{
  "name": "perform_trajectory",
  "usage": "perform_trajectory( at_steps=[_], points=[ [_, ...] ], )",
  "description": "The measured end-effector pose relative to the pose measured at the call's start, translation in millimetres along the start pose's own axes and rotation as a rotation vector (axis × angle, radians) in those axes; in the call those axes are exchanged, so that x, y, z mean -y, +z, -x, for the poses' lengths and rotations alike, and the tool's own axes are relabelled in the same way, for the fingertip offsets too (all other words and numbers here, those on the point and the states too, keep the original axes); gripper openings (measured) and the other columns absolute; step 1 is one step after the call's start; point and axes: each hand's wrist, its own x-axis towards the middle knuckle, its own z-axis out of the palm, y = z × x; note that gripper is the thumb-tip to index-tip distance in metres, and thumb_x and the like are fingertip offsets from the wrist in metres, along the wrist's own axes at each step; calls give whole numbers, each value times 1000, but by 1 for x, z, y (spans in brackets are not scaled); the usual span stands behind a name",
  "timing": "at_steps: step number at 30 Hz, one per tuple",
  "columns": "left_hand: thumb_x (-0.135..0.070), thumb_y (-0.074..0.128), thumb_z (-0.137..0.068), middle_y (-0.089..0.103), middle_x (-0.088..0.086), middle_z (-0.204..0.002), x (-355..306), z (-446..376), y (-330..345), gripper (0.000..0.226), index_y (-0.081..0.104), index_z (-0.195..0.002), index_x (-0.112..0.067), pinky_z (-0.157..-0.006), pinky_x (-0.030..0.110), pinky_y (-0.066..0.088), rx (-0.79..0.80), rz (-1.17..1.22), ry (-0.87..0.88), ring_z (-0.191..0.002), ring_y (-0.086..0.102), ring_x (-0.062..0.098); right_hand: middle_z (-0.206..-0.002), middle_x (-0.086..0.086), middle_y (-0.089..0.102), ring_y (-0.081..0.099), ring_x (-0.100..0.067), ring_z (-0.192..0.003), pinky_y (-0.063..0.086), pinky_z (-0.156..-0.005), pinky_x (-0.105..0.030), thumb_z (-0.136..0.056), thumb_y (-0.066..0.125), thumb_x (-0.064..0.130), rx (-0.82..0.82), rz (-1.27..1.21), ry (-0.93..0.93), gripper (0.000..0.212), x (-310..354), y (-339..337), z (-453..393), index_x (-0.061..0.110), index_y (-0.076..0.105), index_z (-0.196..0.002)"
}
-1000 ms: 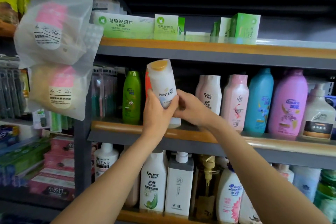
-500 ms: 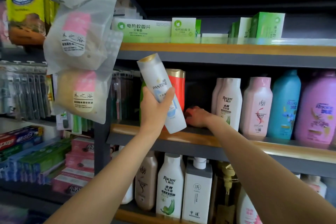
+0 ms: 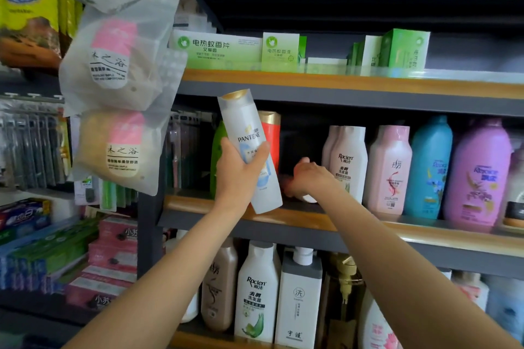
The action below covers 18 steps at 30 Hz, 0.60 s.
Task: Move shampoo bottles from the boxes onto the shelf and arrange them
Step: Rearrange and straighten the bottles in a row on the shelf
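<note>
One white, gold-capped Pantene bottle [image 3: 249,147], tilted

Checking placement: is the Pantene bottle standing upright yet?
No. Pantene bottle is tilted, cap leaning left, gripped by the left hand before the shelf.

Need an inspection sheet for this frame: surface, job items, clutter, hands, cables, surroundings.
Surface: middle shelf, dark gap between red bottle and white Raclen bottle.
Job's things: Pantene bottle tilted, off the shelf; boxes not in view.
Clutter: pink, blue and purple bottles fill the right side.
Hands: left hand grips the Pantene bottle; right hand reaches into the gap, blurred.
Cables: nothing seen.
Surroundings: green cartons above, hanging bags left.
</note>
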Motion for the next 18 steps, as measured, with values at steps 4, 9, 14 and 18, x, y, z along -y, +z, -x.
perform_trajectory(
  at_steps=[4, 9, 14, 18],
  points=[
    [-29, 64, -86, 59, 2, -101, 2, 1, -1, 36, 40, -104, -9, -65, 20, 51, -9, -18, 6, -87, 63, 15, -103, -11, 38, 49, -36, -112, 42, -83, -38, -86, 51, 34, -106, -58, -122, 50, -14, -14, 28, 11, 40, -130],
    [-29, 64, -86, 58, 1, -99, 2, 6, 6, 36, 41, -104, -9, -66, 21, 50, 9, -16, 9, -85, 62, 14, -119, -17, 44, 48, -35, -108, 38, -82, -33, -79, 66, 33, -244, -300, -82, 58, -34, -6, 68, 3, 37, -119],
    [-29, 64, -86, 57, -3, -93, 0, 10, 13, 35, 40, -102, -10, -62, 17, 48, 23, -21, -6, -82, 61, 11, -111, -14, 49, 48, -30, -101, 39, -72, -31, -70, 73, 27, -292, -457, -78, 59, -35, 0, 69, 4, 39, -112],
    [-30, 64, -85, 58, -2, -97, 2, 12, 12, 37, 40, -104, -9, -62, 17, 49, 47, -45, -4, -83, 61, 12, -95, -6, 51, 53, -25, -85, 41, -64, -31, -74, 73, 19, -319, -592, -123, 50, -33, -2, 72, 9, 32, -101]
  ],
)
